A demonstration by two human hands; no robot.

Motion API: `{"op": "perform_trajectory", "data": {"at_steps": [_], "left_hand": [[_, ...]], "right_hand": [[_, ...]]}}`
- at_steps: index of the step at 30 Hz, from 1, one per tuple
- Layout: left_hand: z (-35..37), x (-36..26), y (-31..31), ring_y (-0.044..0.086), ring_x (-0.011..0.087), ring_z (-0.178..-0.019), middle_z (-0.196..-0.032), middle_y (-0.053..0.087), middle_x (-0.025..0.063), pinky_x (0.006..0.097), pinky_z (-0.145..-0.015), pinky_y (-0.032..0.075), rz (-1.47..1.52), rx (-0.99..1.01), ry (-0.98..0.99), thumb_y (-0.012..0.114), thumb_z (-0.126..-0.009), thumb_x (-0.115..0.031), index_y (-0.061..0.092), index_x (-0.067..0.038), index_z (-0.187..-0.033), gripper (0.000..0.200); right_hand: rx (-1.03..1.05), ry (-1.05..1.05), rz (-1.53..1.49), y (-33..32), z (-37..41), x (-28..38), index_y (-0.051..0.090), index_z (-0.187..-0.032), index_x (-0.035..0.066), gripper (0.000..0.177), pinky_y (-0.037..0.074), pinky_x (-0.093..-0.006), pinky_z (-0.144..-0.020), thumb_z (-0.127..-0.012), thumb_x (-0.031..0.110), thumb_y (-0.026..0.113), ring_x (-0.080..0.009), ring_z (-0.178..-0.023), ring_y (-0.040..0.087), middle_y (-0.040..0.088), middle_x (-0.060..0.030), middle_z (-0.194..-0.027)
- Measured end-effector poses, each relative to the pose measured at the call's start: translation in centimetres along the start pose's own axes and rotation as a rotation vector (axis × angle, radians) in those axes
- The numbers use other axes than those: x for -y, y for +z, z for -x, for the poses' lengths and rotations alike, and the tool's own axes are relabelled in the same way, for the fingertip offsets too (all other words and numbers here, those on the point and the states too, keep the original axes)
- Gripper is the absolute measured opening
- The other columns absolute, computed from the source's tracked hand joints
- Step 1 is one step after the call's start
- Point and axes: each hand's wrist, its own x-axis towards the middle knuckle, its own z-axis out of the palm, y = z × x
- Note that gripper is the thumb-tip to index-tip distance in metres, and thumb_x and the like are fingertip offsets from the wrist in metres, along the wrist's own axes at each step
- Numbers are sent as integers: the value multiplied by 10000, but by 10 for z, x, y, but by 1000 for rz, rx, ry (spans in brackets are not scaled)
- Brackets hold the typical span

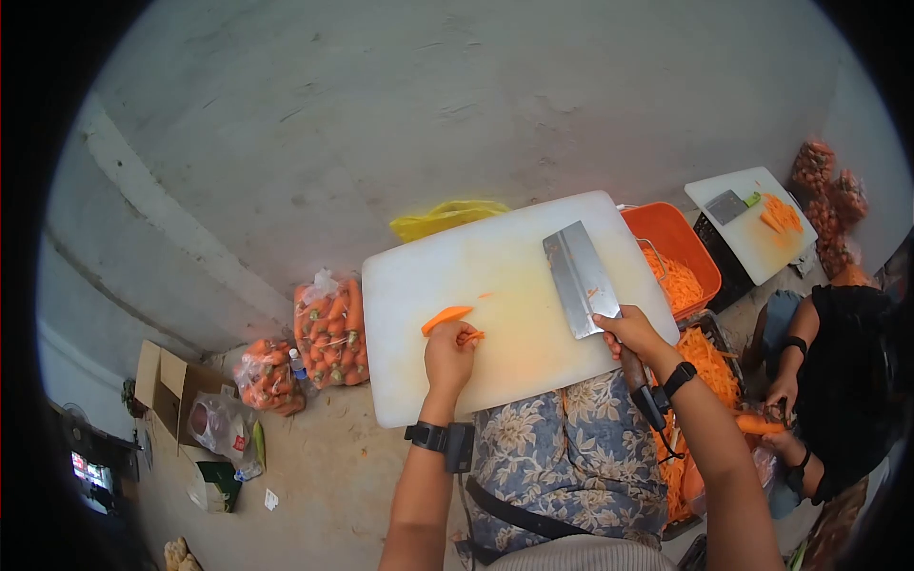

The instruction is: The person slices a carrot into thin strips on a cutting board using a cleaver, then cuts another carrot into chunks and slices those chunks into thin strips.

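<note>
My left hand (450,352) is over the left half of a white cutting board (519,366), fingers curled and closed on small carrot scraps (476,335). A cut carrot piece (446,319) lies against the back of its fingers. On the board's right side, my right hand (633,335) grips the wooden handle of a cleaver (579,278), whose broad blade lies flat over the board and points away from me. Bits of carrot stick to the blade. Another small carrot scrap (486,295) is on the board beyond my left hand.
Bags of carrots (330,333) stand left of the board. Right of it are an orange bucket (700,252) and a crate of cut carrot (714,366). A co-worker (843,381) holds a carrot (758,423) at right, near a second board (733,186) with a cleaver.
</note>
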Motion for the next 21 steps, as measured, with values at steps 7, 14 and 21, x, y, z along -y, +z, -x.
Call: {"op": "perform_trajectory", "data": {"at_steps": [7, 14, 21], "left_hand": [[42, -39, 30, 601, 309, -919, -959, 620, 117, 392, -824, 494, 50, -30, 324, 617, -741, 57, 672, -36, -954, 238], [59, -39, 15, 583, 338, -988, -1076, 595, 151, 408, -875, 479, 22, 18, 301, 651, -717, 3, 657, -22, -1043, 327], [62, -26, 28, 624, 280, -829, -942, 631, 126, 364, -733, 520, 9, 12, 262, 722, -735, -29, 650, -23, -1058, 330]], "right_hand": [[-25, 13, 3, 3, 1, -3, 503, -970, -11, 238, 442, -301, -381, -914, 169, 649, -125, -402, 486, 533, -40, -562], [-25, -28, 21, 2, -2, -8, 510, -1006, -5, 251, 443, -300, -384, -914, 182, 650, -125, -404, 488, 524, -33, -560], [-60, -53, 42, 9, 6, -2, 532, -990, -7, 231, 429, -297, -369, -920, 183, 644, -114, -405, 483, 509, -26, -565]]}}
